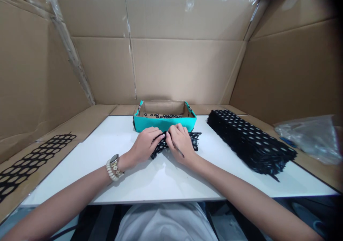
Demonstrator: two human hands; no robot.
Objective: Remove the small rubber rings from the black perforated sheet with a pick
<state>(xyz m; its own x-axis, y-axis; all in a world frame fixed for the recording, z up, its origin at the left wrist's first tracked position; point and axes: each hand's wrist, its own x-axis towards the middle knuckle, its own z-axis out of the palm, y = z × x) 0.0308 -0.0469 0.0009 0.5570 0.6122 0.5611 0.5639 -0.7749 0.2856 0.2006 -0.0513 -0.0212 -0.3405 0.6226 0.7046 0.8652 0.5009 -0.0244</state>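
Observation:
Both hands work close together on a black perforated sheet (160, 147), just in front of a teal-sided cardboard box (164, 124). My left hand (144, 144) pinches the sheet's bunched left part, thumb and fingers pressed together. Beside it, my right hand (182, 144) is closed with its fingertips at the sheet's upper edge. A thin dark stick-like tool (179, 151) runs through this hand and sticks out toward the wrist; its working tip is hidden. The sheet's right end (196, 141) shows beyond the right hand. Small black rings (168, 116) lie scattered inside the box.
A tall stack of black perforated sheets (249, 137) stands on the white table (128, 187) at the right. Past it lie a clear plastic bag (311, 137) and a small blue object (288, 141). A black mesh with large holes (34, 162) lies at far left. Cardboard walls (184, 69) enclose the table.

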